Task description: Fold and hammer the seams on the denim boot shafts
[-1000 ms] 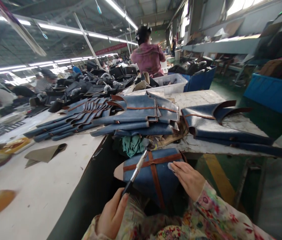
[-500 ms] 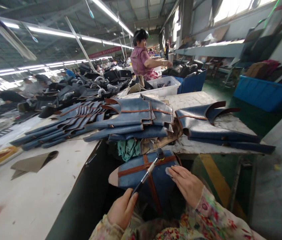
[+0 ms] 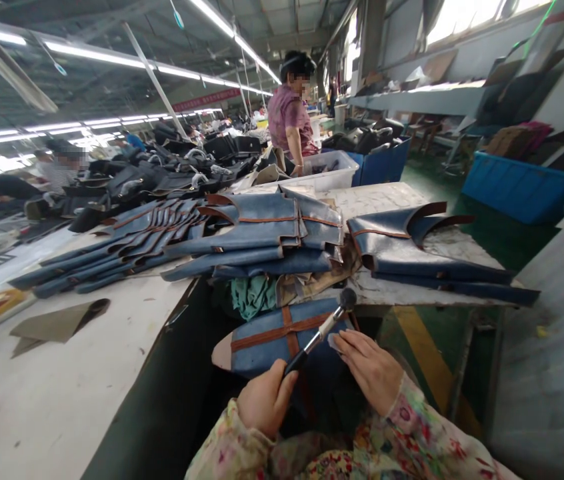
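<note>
My left hand [image 3: 265,403] is closed round the black handle of a small hammer [image 3: 323,328], whose round head is raised over the upper right corner of a blue leather piece [image 3: 267,341] with brown crossed straps. That piece rests in front of me, below the table edge. My right hand [image 3: 369,368] lies on the piece's right side, fingers stretched out and pressing it down, with a small pale scrap at the fingertips. Both sleeves are floral.
Stacks of blue leather pieces [image 3: 242,233] cover the table ahead, more lie on the right [image 3: 412,257]. A green cloth [image 3: 252,295] hangs at the edge. A white table [image 3: 77,387] runs along the left. A person in a purple top [image 3: 288,117] stands behind, by a white bin [image 3: 332,170]. Blue crates [image 3: 522,187] stand right.
The hammer head has swung to the right and upward, from the strap crossing to beyond the piece's right corner. My left hand moved right. The person at the back turned round.
</note>
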{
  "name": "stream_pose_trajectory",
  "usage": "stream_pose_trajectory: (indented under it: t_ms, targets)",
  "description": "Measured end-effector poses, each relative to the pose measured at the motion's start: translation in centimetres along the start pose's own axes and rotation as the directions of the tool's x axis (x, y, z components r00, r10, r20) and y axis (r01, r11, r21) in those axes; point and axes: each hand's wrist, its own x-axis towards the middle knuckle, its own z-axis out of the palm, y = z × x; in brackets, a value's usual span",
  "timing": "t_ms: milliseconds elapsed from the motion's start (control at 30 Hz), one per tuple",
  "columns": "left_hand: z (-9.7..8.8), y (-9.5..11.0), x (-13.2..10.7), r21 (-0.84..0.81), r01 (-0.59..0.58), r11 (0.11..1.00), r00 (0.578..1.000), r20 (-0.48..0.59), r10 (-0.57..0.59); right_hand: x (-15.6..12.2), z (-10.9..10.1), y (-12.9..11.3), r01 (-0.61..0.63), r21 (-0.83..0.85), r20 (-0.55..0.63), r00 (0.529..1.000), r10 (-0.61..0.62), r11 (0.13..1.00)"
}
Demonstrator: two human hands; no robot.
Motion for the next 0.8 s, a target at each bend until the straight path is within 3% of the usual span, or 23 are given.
stream_pose_trajectory:
  t_ms: [67,200,400,500,567,667,800]
  targets:
    - [0.0,0.3,0.3,0.053,0.012,0.999,0.999,0.031,-0.014,0.0,0.0,0.0,0.003,-0.002,-0.011,1.000,-0.003,1.000]
    - [0.2,0.0,-0.3,-0.004,-0.030,1.000,0.999,-0.037,0.030,-0.2,0.1,0.0,0.002,0.003,-0.009,1.000,-0.002,1.000]
    - [0.0,-1.3,-3.5,0.004,0.061,0.998,0.998,-0.019,-0.061,-0.2,0.2,0.1,0.032,0.018,0.000,0.999,-0.032,0.999]
    - [0.0,-3.3,-5.9,-0.129,0.048,0.990,0.988,-0.141,-0.066,-0.2,0.1,0.1,0.036,0.031,-0.023,0.999,-0.036,0.999]
    - [0.2,-5.1,-7.5,-0.191,0.105,0.976,0.959,-0.241,-0.150,-0.2,0.1,0.1,0.030,0.033,-0.017,0.999,-0.029,0.999]
    - [0.5,-7.5,-9.1,-0.194,0.206,0.959,0.929,-0.270,-0.254,-0.3,0.4,0.1,0.025,0.016,-0.013,1.000,-0.025,1.000]
    - [-0.2,-7.3,-9.6,-0.207,0.171,0.963,0.920,-0.318,-0.231,-0.5,0.7,0.4,0.046,0.006,-0.013,0.999,-0.046,0.999]
